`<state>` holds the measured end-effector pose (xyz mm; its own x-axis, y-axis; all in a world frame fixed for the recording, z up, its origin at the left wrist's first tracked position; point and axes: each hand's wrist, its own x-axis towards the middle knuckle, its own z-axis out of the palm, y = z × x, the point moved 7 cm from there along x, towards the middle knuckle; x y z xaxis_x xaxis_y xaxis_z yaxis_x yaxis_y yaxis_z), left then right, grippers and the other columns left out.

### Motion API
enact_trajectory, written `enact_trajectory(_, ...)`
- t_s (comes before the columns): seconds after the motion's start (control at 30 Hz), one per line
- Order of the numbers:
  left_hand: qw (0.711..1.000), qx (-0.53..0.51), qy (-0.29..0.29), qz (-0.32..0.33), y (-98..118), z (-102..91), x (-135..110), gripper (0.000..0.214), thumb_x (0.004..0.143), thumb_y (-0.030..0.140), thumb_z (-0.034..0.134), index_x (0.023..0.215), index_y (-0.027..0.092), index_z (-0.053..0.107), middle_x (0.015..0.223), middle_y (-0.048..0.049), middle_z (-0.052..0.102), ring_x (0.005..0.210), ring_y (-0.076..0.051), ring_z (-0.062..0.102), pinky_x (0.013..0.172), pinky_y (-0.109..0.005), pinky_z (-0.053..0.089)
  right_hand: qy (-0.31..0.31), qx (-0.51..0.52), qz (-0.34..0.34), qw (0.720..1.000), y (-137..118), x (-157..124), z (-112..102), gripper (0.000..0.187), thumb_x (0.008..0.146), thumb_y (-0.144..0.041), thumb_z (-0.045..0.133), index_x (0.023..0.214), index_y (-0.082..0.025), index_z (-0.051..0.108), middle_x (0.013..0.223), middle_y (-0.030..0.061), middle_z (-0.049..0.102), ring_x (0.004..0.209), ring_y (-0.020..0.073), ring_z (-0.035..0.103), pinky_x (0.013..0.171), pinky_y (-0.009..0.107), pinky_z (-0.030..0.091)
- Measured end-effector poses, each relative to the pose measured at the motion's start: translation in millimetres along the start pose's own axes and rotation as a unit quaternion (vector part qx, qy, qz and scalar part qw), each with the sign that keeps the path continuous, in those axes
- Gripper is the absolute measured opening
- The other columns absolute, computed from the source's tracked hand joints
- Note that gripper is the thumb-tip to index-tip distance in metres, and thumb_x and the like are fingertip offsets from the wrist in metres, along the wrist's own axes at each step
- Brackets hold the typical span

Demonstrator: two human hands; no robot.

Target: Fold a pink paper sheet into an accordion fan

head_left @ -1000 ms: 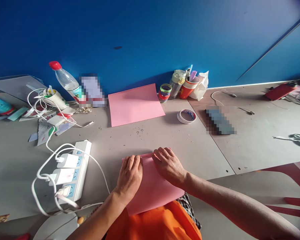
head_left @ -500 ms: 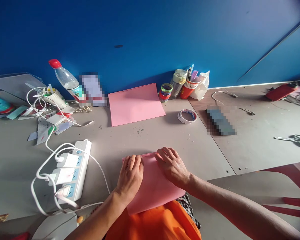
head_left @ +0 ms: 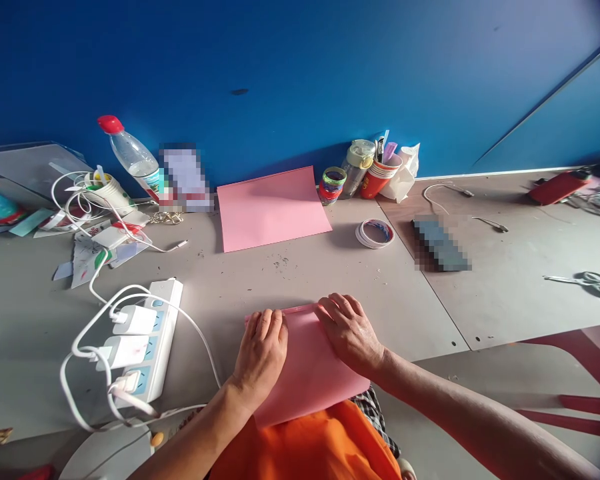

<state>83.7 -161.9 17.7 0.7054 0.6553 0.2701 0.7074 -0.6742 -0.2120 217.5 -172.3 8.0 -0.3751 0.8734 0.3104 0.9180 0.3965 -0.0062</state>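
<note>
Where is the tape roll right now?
In the head view, the tape roll lies flat just right of the far pink sheet, beyond the right hand.

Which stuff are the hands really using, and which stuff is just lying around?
In use: pink sheet, left hand, right hand.
Lying about: spare pink sheet, tape roll, scissors, power strip, bottle.
</note>
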Motion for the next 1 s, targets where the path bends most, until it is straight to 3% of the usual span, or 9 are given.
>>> enact_trajectory(0.47, 1.000, -0.008, 0.001, -0.002, -0.8, -3.1, 1.7, 0.033, 0.080, -0.001, 0.047, 0.104, 0.012, 0.066, 0.103, -0.0107, 0.063, 0.100, -0.024, 0.055, 0.094, -0.039, 0.044, -0.007, -0.011, 0.036, 0.999, 0.1, -1.6, -3.6, 0.032, 0.083, -0.008, 0.045, 0.110, -0.013, 0.062, 0.119, 0.0149, 0.056, 0.113, 0.0290, 0.041, 0.095, 0.044, 0.032)
enact_trajectory(1.0, 1.000, -0.001, -0.009, -0.001, 0.0, 0.5, -0.3, 0.033, 0.081, 0.001, 0.047, 0.106, 0.012, 0.066, 0.108, -0.0111, 0.064, 0.102, -0.025, 0.055, 0.094, -0.040, 0.045, -0.014, 0.005, 0.063, 0.998, 5.0, -2.1, -7.1, 0.029, 0.085, -0.011, 0.045, 0.109, -0.016, 0.061, 0.111, 0.0112, 0.060, 0.114, 0.0261, 0.042, 0.092, 0.040, 0.030)
